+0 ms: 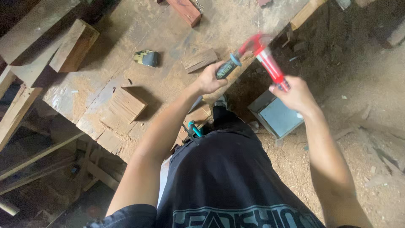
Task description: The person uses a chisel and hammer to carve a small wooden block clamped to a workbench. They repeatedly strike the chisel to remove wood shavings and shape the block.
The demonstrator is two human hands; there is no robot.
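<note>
Gripping one red clamp (265, 57) with both hands, the person is standing at the bench (139, 84) edge. Left hand (209, 79) is wrapping fully round the dark handle (228, 67); right hand (295, 95) is closing on the bar's lower end. The clamp is hanging over the bench corner, blurred. Two wood blocks (126, 103) (200, 60) are lying on the sawdusty top, one sanding pad (146, 58) beside them. One grey box (276, 114) is sitting on the floor below.

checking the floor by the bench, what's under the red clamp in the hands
Below the red bar clamp lies a sawdust-covered floor and a grey square metal box. The right hand covers the clamp's lower end.
</note>
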